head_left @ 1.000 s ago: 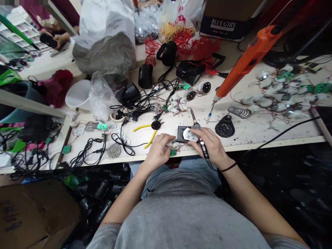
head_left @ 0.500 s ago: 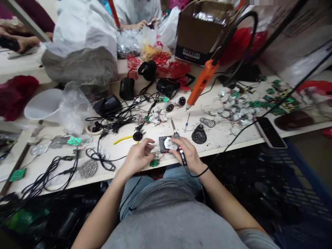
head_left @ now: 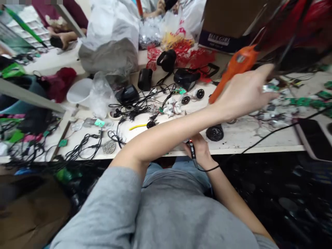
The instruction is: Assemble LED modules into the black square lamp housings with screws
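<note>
My left hand point(head_left: 246, 90) reaches across to the right, over the pile of small white parts with wires point(head_left: 276, 112). Its thumb and a finger are spread apart, slightly blurred. Behind it hangs an orange electric screwdriver point(head_left: 234, 67). By the table's front edge my right hand point(head_left: 201, 150) is closed round a soldering iron point(head_left: 192, 150) with a lit red display. The left forearm covers the iron's tip and whatever lies in front of that hand. A round black part point(head_left: 214, 133) rests just right of my right hand.
Black plastic housings point(head_left: 145, 79) and tangled black cables point(head_left: 137, 103) lie left of centre. Yellow-handled pliers point(head_left: 138, 127) lie nearer. A cardboard box point(head_left: 225, 24) stands at the back, and a phone point(head_left: 315, 138) is at the right edge. Another person's hand point(head_left: 66, 38) shows far left.
My left hand has left the small parts by the front edge and swung far right over the pile. My right hand keeps the soldering iron. The view has shifted left.
</note>
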Tool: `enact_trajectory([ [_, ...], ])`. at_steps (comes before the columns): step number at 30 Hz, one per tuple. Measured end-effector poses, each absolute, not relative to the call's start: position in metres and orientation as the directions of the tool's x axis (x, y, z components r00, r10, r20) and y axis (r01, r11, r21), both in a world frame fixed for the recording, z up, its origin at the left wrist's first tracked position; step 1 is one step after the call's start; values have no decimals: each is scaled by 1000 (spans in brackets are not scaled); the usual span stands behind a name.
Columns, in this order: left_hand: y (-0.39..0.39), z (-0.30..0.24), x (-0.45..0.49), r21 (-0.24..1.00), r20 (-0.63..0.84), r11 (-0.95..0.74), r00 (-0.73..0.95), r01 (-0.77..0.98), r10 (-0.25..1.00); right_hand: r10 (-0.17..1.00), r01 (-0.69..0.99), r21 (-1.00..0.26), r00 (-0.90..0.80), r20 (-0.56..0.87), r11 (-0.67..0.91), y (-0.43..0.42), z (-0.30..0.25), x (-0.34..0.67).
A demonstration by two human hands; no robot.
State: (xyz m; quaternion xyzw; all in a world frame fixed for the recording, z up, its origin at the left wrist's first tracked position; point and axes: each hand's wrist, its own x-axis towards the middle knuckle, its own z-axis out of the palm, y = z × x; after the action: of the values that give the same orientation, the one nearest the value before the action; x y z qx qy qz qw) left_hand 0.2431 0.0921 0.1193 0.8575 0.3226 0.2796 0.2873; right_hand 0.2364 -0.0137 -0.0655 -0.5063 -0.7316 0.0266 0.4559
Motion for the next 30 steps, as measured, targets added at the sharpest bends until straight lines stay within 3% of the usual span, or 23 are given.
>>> enact_trajectory([
  [4, 86, 121, 219, 618, 294, -712, 741, 334, 604, 763, 703, -508, -78, 642, 499, -12, -70, 237],
  [7, 86, 115, 164, 629, 257, -677, 720, 382, 644, 760, 697, -510, -79, 645, 504, -13, -66, 238],
  [11, 79, 81, 78, 707, 200, -520, 571, 479, 797, 799, 702, -531, -90, 595, 474, -16, -57, 239],
  [14, 61, 44, 30, 765, 23, -328, 485, 554, 874, 807, 700, -540, -89, 584, 467, -17, -53, 239],
  [17, 37, 13, 9, 830, -154, -192, 545, 524, 824, 801, 694, -554, -56, 595, 460, -16, -54, 240],
  [24, 20, -8, 12, 682, -112, -414, 646, 603, 755, 798, 685, -565, -39, 602, 460, -16, -58, 239],
  [30, 29, -1, 9, 607, -121, -381, 555, 697, 823, 796, 700, -556, -30, 604, 448, -16, -53, 235],
])
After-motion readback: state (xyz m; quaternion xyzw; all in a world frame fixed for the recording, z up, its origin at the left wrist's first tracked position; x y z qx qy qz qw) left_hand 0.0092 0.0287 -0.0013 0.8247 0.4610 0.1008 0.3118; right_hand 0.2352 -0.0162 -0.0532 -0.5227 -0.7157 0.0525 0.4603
